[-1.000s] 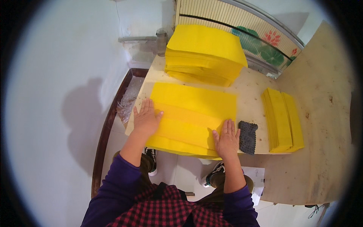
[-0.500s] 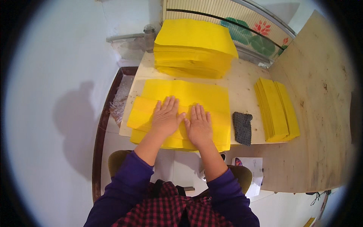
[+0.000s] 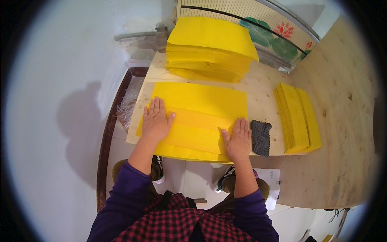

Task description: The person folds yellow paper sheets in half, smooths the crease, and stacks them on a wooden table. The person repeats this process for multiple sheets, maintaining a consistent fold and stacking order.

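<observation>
Here | left hand (image 3: 156, 123), right hand (image 3: 238, 142) flat, unclenched | on yellow sheet (image 3: 195, 124) near side edges | grey cloth (image 3: 261, 138) limits rightward room

white paper (image 3: 273, 193): lower right of my head view; I see small dark marks (image 3: 272, 176) near its upper edge, too tiny to read
readable text: none I can make out from here

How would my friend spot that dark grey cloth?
Find the wooden table, then the person's right hand near its front edge. Just right of that hand lies the small grey cloth. Unlike the bright yellow sheets, it's dark, with a zigzag edge.
</observation>
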`<action>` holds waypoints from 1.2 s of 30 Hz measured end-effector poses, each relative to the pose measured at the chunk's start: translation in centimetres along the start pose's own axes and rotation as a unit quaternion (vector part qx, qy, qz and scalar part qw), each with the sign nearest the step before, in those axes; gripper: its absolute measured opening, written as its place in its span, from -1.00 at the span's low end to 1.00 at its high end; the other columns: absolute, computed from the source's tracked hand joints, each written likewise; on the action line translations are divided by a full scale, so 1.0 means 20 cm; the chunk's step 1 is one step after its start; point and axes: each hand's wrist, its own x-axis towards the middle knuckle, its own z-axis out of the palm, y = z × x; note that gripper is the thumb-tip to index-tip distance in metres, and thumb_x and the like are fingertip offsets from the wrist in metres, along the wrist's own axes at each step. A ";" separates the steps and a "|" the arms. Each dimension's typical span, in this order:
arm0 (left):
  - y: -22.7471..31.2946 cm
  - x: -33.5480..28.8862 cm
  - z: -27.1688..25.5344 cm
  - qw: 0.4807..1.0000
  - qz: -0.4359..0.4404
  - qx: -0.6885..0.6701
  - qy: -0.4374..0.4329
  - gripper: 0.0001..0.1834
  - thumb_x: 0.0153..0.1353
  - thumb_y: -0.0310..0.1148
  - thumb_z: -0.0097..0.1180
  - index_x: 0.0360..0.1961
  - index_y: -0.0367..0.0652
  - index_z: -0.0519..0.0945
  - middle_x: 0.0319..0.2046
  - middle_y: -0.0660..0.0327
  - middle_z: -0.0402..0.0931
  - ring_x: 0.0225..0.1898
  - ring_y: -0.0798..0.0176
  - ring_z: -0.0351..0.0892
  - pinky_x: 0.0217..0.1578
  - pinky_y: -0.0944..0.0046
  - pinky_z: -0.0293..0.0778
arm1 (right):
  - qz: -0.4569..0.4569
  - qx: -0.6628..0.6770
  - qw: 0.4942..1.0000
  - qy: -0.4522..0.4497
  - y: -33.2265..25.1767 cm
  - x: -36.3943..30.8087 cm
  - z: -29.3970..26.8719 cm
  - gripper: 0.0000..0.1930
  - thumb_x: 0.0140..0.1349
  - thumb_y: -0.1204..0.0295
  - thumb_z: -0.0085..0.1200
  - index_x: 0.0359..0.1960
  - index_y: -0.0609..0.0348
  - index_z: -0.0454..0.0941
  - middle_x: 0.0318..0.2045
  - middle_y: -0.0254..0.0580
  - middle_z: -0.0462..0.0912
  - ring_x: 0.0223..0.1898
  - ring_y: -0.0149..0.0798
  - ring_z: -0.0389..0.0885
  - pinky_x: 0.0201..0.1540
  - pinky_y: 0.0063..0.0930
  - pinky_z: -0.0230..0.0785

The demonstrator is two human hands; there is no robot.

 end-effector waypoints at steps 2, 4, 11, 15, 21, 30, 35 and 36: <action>-0.01 -0.01 -0.01 1.000 -0.019 -0.017 -0.007 -0.22 0.37 0.09 -0.32 0.41 -0.29 -0.01 0.45 0.05 -0.15 0.48 0.14 -0.23 0.41 0.03 -0.31 | 0.017 0.003 1.000 -0.003 0.01 -0.01 -0.01 -0.15 0.32 -0.15 -0.29 0.37 0.39 0.00 0.41 0.14 0.00 0.46 -0.04 -0.10 0.45 -0.11 -0.31; -0.04 -0.02 -0.03 0.998 -0.044 -0.041 -0.004 -0.22 0.37 0.08 -0.32 0.41 -0.29 -0.02 0.45 0.05 -0.16 0.48 0.14 -0.25 0.41 0.01 -0.32 | 0.018 -0.007 1.000 -0.004 0.02 -0.02 -0.03 -0.16 0.33 -0.15 -0.29 0.37 0.38 0.01 0.41 0.14 0.00 0.46 -0.04 -0.10 0.44 -0.09 -0.31; -0.08 -0.05 -0.17 0.995 -0.065 0.049 0.049 -0.27 0.39 0.01 -0.32 0.41 -0.27 -0.01 0.45 0.09 -0.11 0.48 0.16 -0.22 0.41 -0.01 -0.31 | -0.023 -0.073 0.997 -0.002 -0.07 -0.01 -0.13 -0.23 0.36 -0.09 -0.32 0.37 0.34 0.06 0.41 0.08 0.02 0.46 -0.08 -0.12 0.45 -0.09 -0.32; 0.34 -0.10 -0.09 0.993 0.101 -0.062 0.007 -0.30 0.39 0.02 -0.32 0.39 -0.25 0.07 0.43 0.15 -0.02 0.47 0.19 -0.16 0.41 0.00 -0.31 | -0.120 -0.015 0.993 -0.016 -0.34 0.02 -0.03 -0.29 0.38 -0.02 -0.32 0.38 0.28 0.07 0.42 0.00 0.03 0.46 -0.12 -0.12 0.45 -0.11 -0.32; 0.27 -0.10 -0.02 0.994 0.100 -0.023 -0.027 -0.27 0.39 0.05 -0.31 0.41 -0.22 0.03 0.45 0.13 -0.09 0.47 0.20 -0.19 0.41 0.01 -0.32 | -0.114 -0.019 0.993 -0.033 -0.25 0.00 0.03 -0.29 0.39 -0.03 -0.36 0.39 0.27 0.03 0.43 -0.04 0.00 0.47 -0.15 -0.12 0.45 -0.14 -0.36; -0.16 -0.02 -0.06 0.993 -0.097 -0.044 -0.048 -0.26 0.40 0.04 -0.34 0.42 -0.23 -0.04 0.46 0.13 -0.15 0.48 0.20 -0.19 0.41 -0.03 -0.28 | -0.055 -0.013 0.998 -0.021 0.01 0.01 -0.02 -0.28 0.40 -0.05 -0.41 0.40 0.28 -0.01 0.43 0.00 -0.03 0.47 -0.10 -0.14 0.45 -0.09 -0.34; -0.34 -0.12 -0.10 0.982 -0.167 -0.086 0.021 -0.31 0.42 -0.05 -0.31 0.42 -0.24 -0.04 0.43 0.06 -0.06 0.47 0.14 -0.15 0.41 -0.07 -0.28 | -0.136 0.009 0.990 0.046 0.06 0.08 -0.10 -0.47 0.32 0.20 -0.09 0.22 0.29 0.29 0.29 0.06 0.25 0.35 0.00 0.13 0.37 -0.06 -0.07; -0.36 -0.15 -0.09 0.980 -0.153 -0.109 0.066 -0.32 0.42 -0.07 -0.29 0.41 -0.25 -0.02 0.42 0.04 -0.03 0.46 0.11 -0.14 0.40 -0.06 -0.25 | -0.161 0.023 0.984 0.071 0.05 0.11 -0.12 -0.53 0.29 0.27 -0.01 0.16 0.29 0.38 0.24 0.08 0.34 0.31 0.03 0.22 0.35 -0.07 0.02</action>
